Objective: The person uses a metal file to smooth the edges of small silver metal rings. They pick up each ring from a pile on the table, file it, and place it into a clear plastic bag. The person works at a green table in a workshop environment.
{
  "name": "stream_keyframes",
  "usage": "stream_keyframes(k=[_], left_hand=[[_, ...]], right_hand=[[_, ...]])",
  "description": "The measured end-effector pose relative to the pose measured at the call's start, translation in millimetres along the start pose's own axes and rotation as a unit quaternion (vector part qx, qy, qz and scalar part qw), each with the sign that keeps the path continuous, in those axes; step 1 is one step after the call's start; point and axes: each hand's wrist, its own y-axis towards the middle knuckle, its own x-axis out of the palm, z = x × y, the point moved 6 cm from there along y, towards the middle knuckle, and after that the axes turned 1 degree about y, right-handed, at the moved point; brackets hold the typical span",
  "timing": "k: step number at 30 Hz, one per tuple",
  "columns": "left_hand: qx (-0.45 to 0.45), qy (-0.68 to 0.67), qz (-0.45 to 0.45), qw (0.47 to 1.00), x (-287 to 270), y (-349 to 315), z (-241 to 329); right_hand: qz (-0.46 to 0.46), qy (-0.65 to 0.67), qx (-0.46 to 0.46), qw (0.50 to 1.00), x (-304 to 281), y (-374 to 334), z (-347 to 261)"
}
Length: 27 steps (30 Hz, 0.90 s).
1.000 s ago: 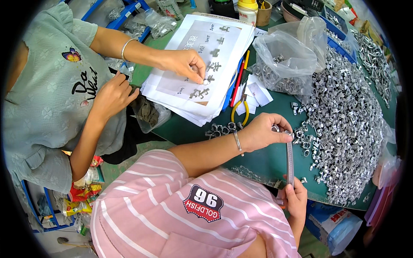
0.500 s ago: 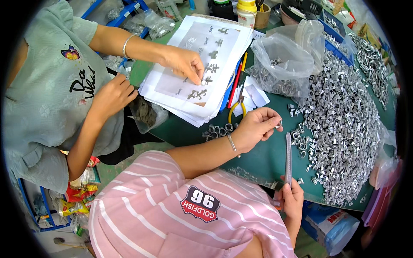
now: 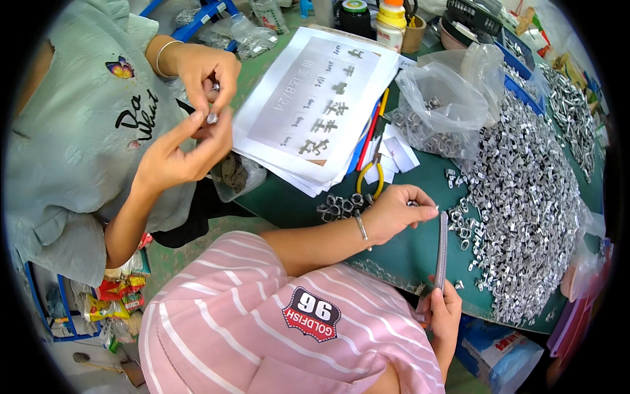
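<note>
My left hand [image 3: 397,213], a bracelet at its wrist, is above the green table with bent fingers around a small metal ring [image 3: 412,203], partly hidden by them. Its thumb and fingertip point toward a heap of small silver metal parts [image 3: 518,217]. Lower right, my right hand [image 3: 443,305] grips a long narrow grey strip [image 3: 442,246] with fine marks along it, like a ruler. The strip stands up from the fist, its tip near the left fingertips. Something orange shows below that hand, too covered to name. Loose rings [image 3: 464,226] lie between strip and heap.
Left, a co-worker's hands [image 3: 197,111] hold small metal pieces beside a stack of printed sheets [image 3: 315,98]. Yellow-handled pliers [image 3: 371,177], pens [image 3: 371,134], a group of larger rings [image 3: 341,207] and a clear bag of rings [image 3: 443,98] lie around my left hand.
The co-worker's hand has left the printed sheet and met the other hand. My left fingers have shifted, the ring now deeper among them. My right hand keeps its grip. The view has shifted slightly.
</note>
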Motion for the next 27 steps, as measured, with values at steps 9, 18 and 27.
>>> stream_keyframes(k=[9, 18, 27], left_hand=[[0.005, 0.014, 0.01, 1.0, 0.2, 2.2, -1.2], [-0.006, -0.004, -0.003, 1.0, 2.0, 4.0, 0.7], [-0.015, -0.047, -0.007, 0.999, 1.4, 6.8, -4.0]], right_hand=[[0.021, -0.025, -0.004, 0.999, -4.0, -0.5, 3.1], [0.015, -0.032, -0.028, 0.999, -5.3, 3.1, 3.0], [0.013, -0.037, -0.026, 0.999, -6.9, 4.0, -0.3]])
